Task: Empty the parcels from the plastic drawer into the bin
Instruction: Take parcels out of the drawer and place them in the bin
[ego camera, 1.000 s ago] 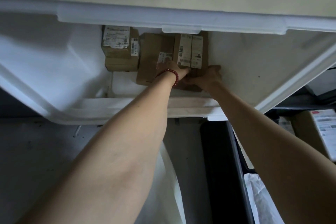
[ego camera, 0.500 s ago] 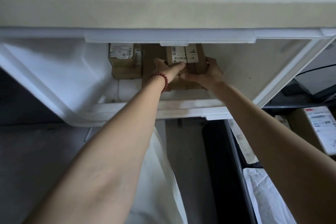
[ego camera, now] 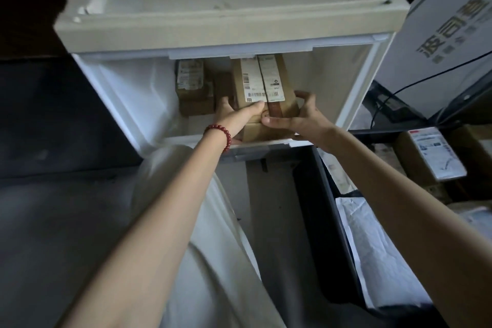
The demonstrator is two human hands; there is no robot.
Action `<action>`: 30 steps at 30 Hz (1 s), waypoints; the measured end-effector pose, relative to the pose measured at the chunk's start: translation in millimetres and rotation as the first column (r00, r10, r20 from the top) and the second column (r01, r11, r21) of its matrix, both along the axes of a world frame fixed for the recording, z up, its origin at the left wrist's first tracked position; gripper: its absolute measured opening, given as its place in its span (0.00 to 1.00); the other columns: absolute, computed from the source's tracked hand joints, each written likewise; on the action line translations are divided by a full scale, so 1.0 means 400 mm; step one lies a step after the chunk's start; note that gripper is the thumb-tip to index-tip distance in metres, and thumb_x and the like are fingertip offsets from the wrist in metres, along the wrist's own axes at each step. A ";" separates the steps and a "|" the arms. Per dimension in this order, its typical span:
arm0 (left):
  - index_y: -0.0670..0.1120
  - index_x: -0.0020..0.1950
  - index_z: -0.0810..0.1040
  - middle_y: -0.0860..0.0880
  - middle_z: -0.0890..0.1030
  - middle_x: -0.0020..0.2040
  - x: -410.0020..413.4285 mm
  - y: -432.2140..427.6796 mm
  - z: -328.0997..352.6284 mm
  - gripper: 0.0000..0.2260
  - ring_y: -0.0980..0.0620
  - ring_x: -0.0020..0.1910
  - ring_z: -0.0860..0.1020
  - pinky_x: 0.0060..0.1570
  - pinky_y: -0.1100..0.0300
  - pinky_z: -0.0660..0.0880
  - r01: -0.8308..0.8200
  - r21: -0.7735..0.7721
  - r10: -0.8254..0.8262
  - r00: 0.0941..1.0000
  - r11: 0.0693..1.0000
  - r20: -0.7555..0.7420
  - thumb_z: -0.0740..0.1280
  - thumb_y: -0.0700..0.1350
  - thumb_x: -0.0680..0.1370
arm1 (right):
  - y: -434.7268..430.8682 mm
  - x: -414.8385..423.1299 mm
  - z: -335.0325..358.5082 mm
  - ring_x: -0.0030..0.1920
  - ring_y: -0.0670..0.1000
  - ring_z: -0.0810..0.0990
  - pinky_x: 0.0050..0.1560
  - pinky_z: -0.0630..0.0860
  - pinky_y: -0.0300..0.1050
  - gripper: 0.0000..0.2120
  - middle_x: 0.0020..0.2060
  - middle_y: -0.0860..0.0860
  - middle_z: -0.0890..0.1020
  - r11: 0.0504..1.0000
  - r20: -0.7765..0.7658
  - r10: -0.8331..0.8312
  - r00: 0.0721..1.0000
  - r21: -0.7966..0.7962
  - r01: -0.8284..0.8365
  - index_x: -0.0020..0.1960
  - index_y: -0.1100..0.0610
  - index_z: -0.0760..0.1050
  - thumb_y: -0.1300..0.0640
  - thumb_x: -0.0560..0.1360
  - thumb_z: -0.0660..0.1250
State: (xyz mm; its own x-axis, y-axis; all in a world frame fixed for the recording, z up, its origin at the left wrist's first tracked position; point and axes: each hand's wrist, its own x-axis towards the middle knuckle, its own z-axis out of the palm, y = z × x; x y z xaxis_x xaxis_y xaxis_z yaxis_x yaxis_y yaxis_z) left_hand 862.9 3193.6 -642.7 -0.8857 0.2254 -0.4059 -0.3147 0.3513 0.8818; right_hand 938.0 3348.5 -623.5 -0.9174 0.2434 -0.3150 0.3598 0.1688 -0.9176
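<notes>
Head view: your left hand point(ego camera: 235, 116) and right hand point(ego camera: 300, 120) both grip a brown parcel point(ego camera: 282, 104) inside the plastic drawer point(ego camera: 335, 82); its two barcode labels point(ego camera: 250, 80) are illegible.

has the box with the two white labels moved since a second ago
Yes: lifted upward. Against the small box left of it, the labelled box now looks bigger and covers most of the brown box between them.

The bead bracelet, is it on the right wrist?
No, the red bead bracelet sits on the left wrist, just behind the left hand.
</notes>
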 end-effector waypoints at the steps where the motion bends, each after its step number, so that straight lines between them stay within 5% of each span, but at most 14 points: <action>1: 0.47 0.78 0.52 0.46 0.65 0.74 0.021 -0.010 0.013 0.46 0.45 0.70 0.67 0.66 0.43 0.69 0.000 0.004 0.000 1.000 1.000 0.007 0.74 0.58 0.69 | -0.005 0.019 0.006 0.64 0.52 0.76 0.65 0.74 0.53 0.51 0.64 0.54 0.74 1.000 -0.008 -0.002 1.000 -0.021 0.002 0.73 0.57 0.49 0.58 0.62 0.81; 6: 0.48 0.75 0.56 0.48 0.71 0.67 0.149 -0.043 0.075 0.44 0.47 0.60 0.76 0.45 0.48 0.81 0.072 0.007 -0.073 0.994 0.997 0.077 0.76 0.59 0.67 | -0.008 0.138 0.032 0.60 0.52 0.78 0.60 0.77 0.55 0.52 0.61 0.51 0.76 0.998 0.026 0.027 0.999 -0.060 -0.025 0.71 0.51 0.51 0.53 0.59 0.82; 13: 0.48 0.59 0.75 0.50 0.81 0.52 0.344 -0.005 0.068 0.25 0.53 0.50 0.80 0.44 0.47 0.82 0.252 0.037 -0.255 0.960 0.967 0.114 0.75 0.58 0.68 | 0.027 0.353 0.042 0.50 0.44 0.81 0.37 0.79 0.38 0.42 0.55 0.49 0.76 0.994 0.075 -0.084 0.994 -0.060 0.089 0.66 0.50 0.55 0.57 0.64 0.80; 21: 0.51 0.52 0.83 0.53 0.85 0.46 0.429 0.103 0.029 0.18 0.55 0.47 0.83 0.48 0.56 0.80 0.442 0.045 -0.444 0.890 0.896 0.099 0.74 0.59 0.67 | 0.102 0.519 0.049 0.40 0.37 0.83 0.33 0.78 0.33 0.40 0.50 0.47 0.79 0.973 0.035 -0.223 0.974 -0.047 0.224 0.61 0.49 0.56 0.60 0.62 0.81; 25: 0.55 0.49 0.83 0.61 0.84 0.42 0.427 0.175 0.037 0.17 0.68 0.39 0.80 0.32 0.77 0.70 0.477 0.069 -0.477 0.879 0.876 -0.016 0.71 0.65 0.68 | 0.135 0.539 0.053 0.48 0.45 0.84 0.38 0.80 0.37 0.41 0.56 0.49 0.76 0.931 -0.049 -0.365 0.930 -0.044 0.363 0.60 0.44 0.58 0.54 0.58 0.82; 30: 0.51 0.60 0.78 0.58 0.84 0.48 0.426 0.224 -0.016 0.27 0.60 0.46 0.81 0.40 0.68 0.76 0.368 0.146 -0.371 0.929 0.918 -0.010 0.71 0.65 0.67 | 0.155 0.549 0.030 0.60 0.50 0.77 0.58 0.78 0.52 0.44 0.61 0.48 0.74 0.927 -0.077 -0.357 0.931 0.093 0.364 0.67 0.45 0.59 0.55 0.60 0.82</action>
State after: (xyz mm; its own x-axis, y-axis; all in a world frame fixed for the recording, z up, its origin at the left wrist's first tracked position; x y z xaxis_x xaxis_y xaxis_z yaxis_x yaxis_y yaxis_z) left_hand 1033.5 3283.1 -649.1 -0.7215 0.5919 -0.3593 -0.2024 0.3160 0.9269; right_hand 1157.4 3410.4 -611.6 -0.7776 0.5894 -0.2192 0.3609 0.1329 -0.9231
